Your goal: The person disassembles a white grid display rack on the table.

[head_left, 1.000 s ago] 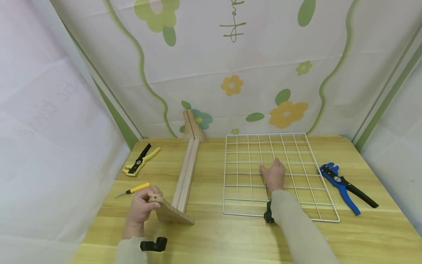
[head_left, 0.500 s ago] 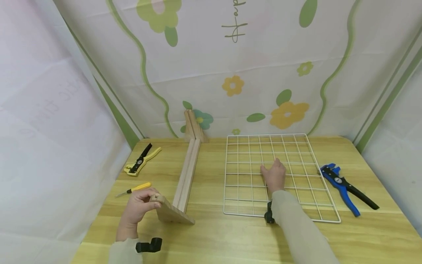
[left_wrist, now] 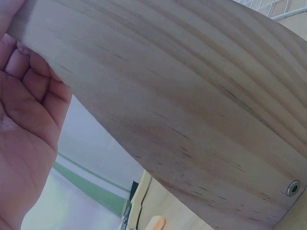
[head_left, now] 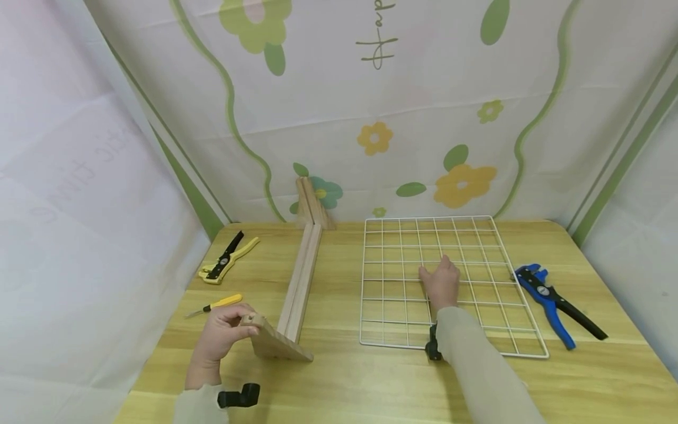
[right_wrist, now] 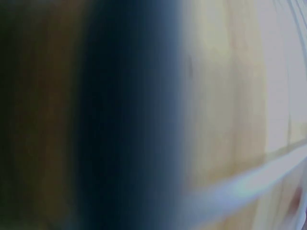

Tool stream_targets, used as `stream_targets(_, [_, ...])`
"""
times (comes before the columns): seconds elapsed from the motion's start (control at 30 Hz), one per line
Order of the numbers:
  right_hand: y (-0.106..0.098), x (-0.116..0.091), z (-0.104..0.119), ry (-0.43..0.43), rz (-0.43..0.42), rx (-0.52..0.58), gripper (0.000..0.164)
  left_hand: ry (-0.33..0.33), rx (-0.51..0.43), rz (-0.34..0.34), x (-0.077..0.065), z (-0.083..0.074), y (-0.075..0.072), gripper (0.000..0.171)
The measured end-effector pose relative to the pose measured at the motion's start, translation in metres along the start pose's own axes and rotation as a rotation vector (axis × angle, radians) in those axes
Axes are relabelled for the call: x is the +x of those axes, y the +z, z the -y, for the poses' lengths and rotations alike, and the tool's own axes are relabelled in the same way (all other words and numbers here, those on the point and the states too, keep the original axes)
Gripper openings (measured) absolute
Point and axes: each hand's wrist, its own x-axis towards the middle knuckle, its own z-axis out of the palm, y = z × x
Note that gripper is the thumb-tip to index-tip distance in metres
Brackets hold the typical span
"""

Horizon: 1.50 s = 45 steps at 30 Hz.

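Note:
My left hand pinches the top corner of a wooden end piece, thumb on the near side and fingers behind. That piece stands upright at the near end of a grooved wooden bar, part of a low wooden stand. A screw head shows low on its face in the left wrist view. On the white wire grid panel, my right hand grips the middle wires with thumb and bent fingers; the fingertips are hidden. Only a blurred white wire and a dark band appear in the right wrist view.
Beyond the left hand lie a yellow-handled knife-like tool and yellow-black pliers. Blue-black pliers lie against the grid's right side. The far wooden end piece stands by the flowered cloth at the table's back edge.
Over the last second my left wrist has shifted slightly to the left, its fingers still on the wooden end piece. The right hand and the grid have kept their place.

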Motion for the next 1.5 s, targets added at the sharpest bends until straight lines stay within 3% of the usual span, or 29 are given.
stream_targets(0.5, [0.002, -0.002, 0.007, 0.045, 0.030, 0.046, 0.075, 0.011, -0.022, -0.003, 0.000, 0.001, 0.002, 0.026])
stream_targets(1.07, [0.012, -0.005, 0.009, -0.006, -0.026, -0.029, 0.073, -0.034, 0.005, -0.019, 0.001, -0.003, 0.004, 0.019])
stream_targets(1.5, [0.013, -0.006, 0.010, 0.012, -0.022, -0.039, 0.074, -0.080, 0.026, -0.046, 0.000, -0.003, 0.003, 0.019])
